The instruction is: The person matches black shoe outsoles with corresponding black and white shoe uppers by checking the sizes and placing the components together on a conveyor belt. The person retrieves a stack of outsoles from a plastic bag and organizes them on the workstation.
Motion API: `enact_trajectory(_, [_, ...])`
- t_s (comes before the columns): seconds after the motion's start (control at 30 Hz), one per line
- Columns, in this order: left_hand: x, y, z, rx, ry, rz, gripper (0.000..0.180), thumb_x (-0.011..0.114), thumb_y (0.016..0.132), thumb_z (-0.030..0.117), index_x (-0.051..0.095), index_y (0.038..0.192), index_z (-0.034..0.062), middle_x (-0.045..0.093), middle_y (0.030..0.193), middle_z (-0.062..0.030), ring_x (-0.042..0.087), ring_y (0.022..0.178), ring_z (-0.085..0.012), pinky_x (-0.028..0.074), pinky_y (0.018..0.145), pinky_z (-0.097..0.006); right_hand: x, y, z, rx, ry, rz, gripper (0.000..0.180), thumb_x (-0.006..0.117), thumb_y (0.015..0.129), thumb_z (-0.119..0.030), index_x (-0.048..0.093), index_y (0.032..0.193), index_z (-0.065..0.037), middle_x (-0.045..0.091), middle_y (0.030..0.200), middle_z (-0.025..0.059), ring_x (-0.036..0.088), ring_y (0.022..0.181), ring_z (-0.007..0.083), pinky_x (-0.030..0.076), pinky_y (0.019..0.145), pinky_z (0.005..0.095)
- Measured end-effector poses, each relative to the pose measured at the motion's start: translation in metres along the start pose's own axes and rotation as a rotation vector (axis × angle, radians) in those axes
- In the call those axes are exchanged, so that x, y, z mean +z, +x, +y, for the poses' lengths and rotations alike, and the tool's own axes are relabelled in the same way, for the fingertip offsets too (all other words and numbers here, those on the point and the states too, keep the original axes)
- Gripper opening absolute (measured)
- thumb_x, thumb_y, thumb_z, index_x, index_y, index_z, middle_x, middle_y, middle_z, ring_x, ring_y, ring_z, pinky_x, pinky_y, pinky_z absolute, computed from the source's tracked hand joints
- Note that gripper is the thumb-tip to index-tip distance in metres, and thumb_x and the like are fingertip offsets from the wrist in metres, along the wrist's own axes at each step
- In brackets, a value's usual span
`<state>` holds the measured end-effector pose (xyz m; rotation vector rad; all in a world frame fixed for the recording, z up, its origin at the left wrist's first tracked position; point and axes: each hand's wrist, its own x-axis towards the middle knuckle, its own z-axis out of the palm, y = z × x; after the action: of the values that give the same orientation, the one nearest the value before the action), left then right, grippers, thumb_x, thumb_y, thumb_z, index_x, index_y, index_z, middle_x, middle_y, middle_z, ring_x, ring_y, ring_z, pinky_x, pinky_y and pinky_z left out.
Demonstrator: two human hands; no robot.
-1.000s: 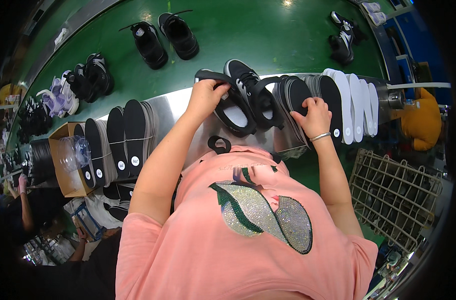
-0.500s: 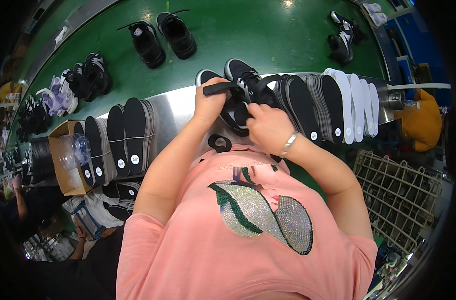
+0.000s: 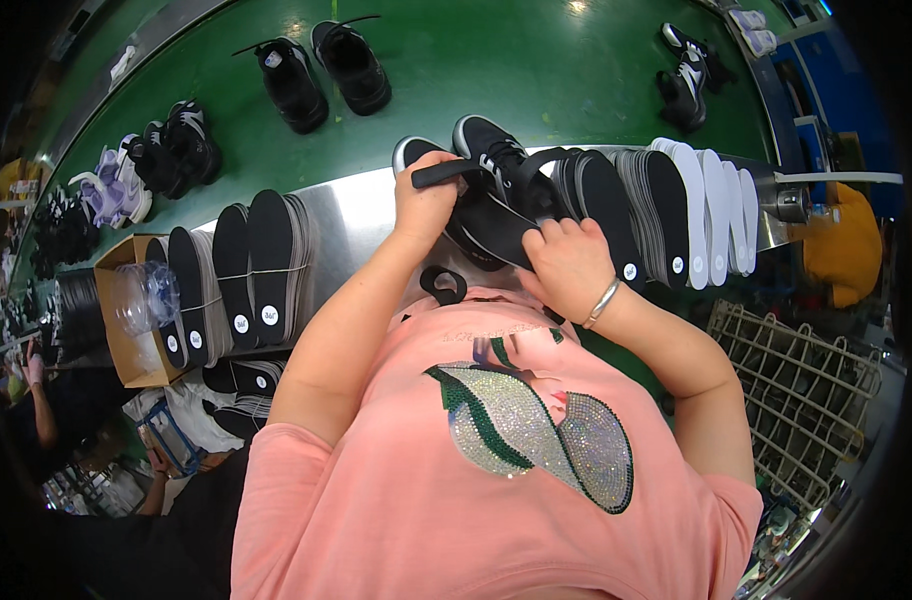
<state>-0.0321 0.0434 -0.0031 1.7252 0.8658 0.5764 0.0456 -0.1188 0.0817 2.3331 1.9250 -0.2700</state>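
Observation:
My left hand (image 3: 424, 200) is closed around a black shoe (image 3: 460, 238) with a pale toe edge, and a black strap (image 3: 444, 172) sticks out across its fingers. My right hand (image 3: 573, 262) pinches the end of a flat black insole (image 3: 498, 230). Its other end lies over the shoe's opening, and my left hand hides part of it. Just beyond, a second black shoe (image 3: 494, 145) with laces and a light toe rim rests on the metal ledge's far side. A loop of black strap (image 3: 442, 286) lies close to my shirt.
Stacks of black insoles (image 3: 608, 215) and white insoles (image 3: 692, 215) stand to the right, with tied black insole bundles (image 3: 268, 265) at left. A cardboard box (image 3: 124, 330) holds clear plastic. Across the green table (image 3: 446, 60) are more shoes (image 3: 352, 68). A wire rack (image 3: 791, 395) is lower right.
My right hand has moved right and slightly nearer, away from the shoe's opening. The black insole now shows stretched between hand and shoe. My left hand has barely moved.

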Motion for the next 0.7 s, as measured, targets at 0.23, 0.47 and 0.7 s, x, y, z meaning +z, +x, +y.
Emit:
enact_trajectory(0.23, [0.0,-0.001,0.005,-0.063,-0.011,-0.028,0.014,0.053,0.073,0.01,0.06,0.08,0.0005,0.06,0.066,-0.0117,0.058,0.06,-0.0192,0.045,0.058,-0.028,0.037,0.054,-0.015,-0.169,0.013,0.038,0.011,0.054,0.065,-0.013,0.059,0.072,-0.005,0.056,0.074,0.0089,0.054,0.073,0.0228,0.046,0.058,0.0315])
enact_trajectory(0.47, [0.0,0.003,-0.022,-0.094,-0.087,0.0,0.022,0.056,0.077,0.02,0.059,0.079,-0.0015,0.06,0.066,-0.0123,0.058,0.061,-0.0192,0.044,0.058,-0.028,0.043,0.079,-0.017,-0.082,0.105,-0.273,0.012,0.055,0.067,-0.007,0.062,0.075,-0.003,0.06,0.079,0.0142,0.06,0.077,0.0247,0.049,0.063,0.0331])
enact_trajectory(0.7, [-0.001,0.004,-0.019,-0.104,-0.087,-0.037,0.02,0.056,0.08,0.018,0.059,0.083,-0.0014,0.056,0.068,-0.0017,0.047,0.061,-0.0065,0.038,0.054,-0.02,0.03,0.111,-0.015,-0.218,0.067,-0.724,0.023,0.055,0.064,-0.009,0.064,0.083,-0.001,0.061,0.084,0.0161,0.06,0.081,0.0278,0.047,0.068,0.034])
